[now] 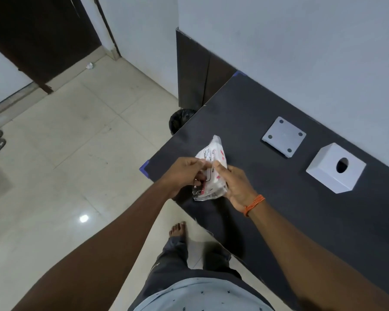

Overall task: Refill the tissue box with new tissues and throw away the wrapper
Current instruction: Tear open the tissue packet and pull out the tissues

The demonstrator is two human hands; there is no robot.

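- While both hands, left hand (pixel 184 173) and right hand (pixel 234 187), pinch the clear plastic tissue pack with red print (pixel 213 176) closed-fingered above the black table (pixel 279 209) edge, probably to tear it open.
- White cube tissue box (pixel 336 168) and its grey square base plate (pixel 283 136) lie apart, ready for refilling.

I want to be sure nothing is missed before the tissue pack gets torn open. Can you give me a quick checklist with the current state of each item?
1. Both hands on the pack: ok. The left hand and right hand pinch the clear plastic tissue pack with red print between them.
2. Pack opened: not ok, the wrapper looks still sealed.
3. White cube tissue box with the round hole opened for refilling: ok; its flat grey square base plate lies apart beside it.
4. Box empty inside: cannot tell.
5. Bin for the wrapper: ok, a black-lined waste bin stands on the floor past the dark table.
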